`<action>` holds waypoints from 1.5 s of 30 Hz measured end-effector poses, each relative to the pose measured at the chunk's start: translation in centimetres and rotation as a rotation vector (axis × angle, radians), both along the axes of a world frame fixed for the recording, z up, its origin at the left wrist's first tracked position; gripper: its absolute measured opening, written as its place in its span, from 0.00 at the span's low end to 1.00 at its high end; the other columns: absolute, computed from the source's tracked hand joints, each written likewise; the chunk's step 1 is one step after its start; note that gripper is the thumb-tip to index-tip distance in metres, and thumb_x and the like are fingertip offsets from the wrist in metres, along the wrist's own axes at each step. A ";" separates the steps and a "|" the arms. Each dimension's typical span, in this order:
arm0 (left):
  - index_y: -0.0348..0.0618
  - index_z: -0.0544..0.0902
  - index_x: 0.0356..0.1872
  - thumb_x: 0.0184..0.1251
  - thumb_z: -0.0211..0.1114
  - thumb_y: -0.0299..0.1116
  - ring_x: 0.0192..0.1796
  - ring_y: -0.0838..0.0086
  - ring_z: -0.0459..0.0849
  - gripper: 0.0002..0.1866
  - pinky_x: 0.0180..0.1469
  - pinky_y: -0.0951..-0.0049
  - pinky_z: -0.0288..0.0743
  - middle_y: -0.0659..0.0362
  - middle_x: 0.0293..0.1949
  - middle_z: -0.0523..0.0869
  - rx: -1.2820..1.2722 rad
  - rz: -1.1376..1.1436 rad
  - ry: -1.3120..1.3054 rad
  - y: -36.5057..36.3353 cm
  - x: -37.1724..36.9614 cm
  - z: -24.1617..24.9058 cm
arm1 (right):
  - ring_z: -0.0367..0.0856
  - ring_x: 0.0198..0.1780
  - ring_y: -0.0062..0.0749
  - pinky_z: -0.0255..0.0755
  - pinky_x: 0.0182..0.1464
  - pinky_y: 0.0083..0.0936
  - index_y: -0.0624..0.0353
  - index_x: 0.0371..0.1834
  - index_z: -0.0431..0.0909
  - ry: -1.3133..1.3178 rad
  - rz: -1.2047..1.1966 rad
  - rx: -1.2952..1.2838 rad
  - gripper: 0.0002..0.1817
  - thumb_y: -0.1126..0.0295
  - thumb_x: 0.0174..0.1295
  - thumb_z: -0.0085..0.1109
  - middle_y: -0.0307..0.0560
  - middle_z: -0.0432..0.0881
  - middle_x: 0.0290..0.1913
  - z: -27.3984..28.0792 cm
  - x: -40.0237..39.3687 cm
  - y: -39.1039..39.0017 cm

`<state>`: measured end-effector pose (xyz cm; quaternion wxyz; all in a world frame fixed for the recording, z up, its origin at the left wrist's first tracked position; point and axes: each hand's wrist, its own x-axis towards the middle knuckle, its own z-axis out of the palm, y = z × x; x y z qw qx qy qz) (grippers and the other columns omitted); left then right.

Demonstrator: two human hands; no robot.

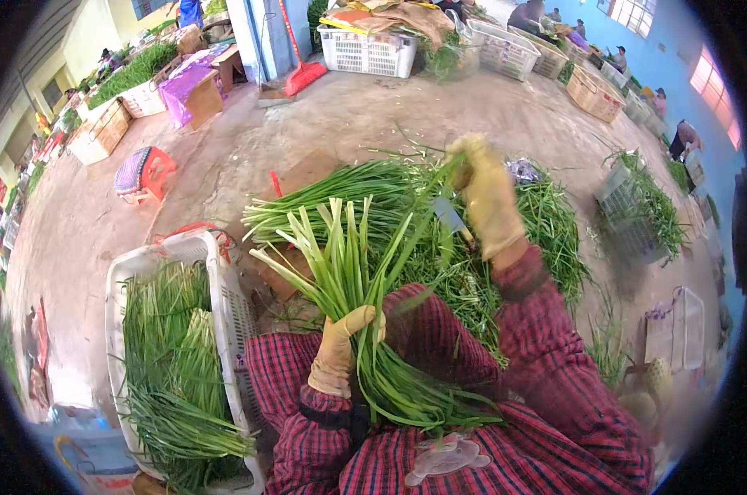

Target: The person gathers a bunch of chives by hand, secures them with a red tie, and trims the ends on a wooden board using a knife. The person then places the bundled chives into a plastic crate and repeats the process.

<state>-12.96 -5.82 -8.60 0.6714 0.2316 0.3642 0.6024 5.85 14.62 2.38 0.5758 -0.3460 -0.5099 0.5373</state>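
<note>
Right of the white plastic crate [238,330], the left hand [345,340], gloved, has its fingers wrapped round a bunch of chive-like greens [350,276]; farther right of that crate, the right hand [482,188] blurs beside green strands; its grip I cannot tell.

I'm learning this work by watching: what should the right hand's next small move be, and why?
Perhaps the right hand should draw the long leaf clear of the bunch: the leaf slants up from the bunch toward that raised hand, while the left hand holds the bunch steady.
</note>
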 end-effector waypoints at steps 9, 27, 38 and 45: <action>0.34 0.79 0.58 0.57 0.73 0.30 0.26 0.75 0.82 0.26 0.28 0.76 0.77 0.58 0.32 0.85 0.029 0.003 -0.143 0.1 0.7 2.0 | 0.79 0.52 0.26 0.73 0.56 0.23 0.62 0.54 0.79 -0.561 -0.307 0.318 0.17 0.75 0.62 0.65 0.43 0.83 0.49 -2.4 4.7 3.3; 0.36 0.79 0.59 0.57 0.73 0.32 0.25 0.77 0.81 0.27 0.27 0.79 0.75 0.60 0.31 0.84 -0.040 -0.052 -0.101 0.2 0.7 1.8 | 0.74 0.34 0.15 0.71 0.40 0.18 0.58 0.32 0.81 -0.178 0.275 -0.092 0.05 0.70 0.66 0.62 0.30 0.78 0.31 -3.5 -2.8 -3.3; 0.36 0.79 0.59 0.56 0.75 0.31 0.29 0.77 0.83 0.28 0.29 0.79 0.78 0.60 0.36 0.86 -0.009 -0.013 -0.112 0.3 0.5 1.6 | 0.72 0.35 0.17 0.67 0.37 0.19 0.53 0.44 0.81 -0.030 -0.552 0.284 0.07 0.67 0.66 0.60 0.34 0.79 0.36 -0.6 15.3 8.3; 0.36 0.81 0.55 0.56 0.74 0.30 0.29 0.77 0.83 0.24 0.28 0.79 0.76 0.60 0.34 0.86 -0.018 -0.006 -0.039 0.7 1.0 1.2 | 0.79 0.43 0.26 0.76 0.47 0.27 0.57 0.45 0.83 -0.517 -0.193 0.454 0.09 0.71 0.62 0.64 0.39 0.81 0.42 -4.8 4.2 -2.6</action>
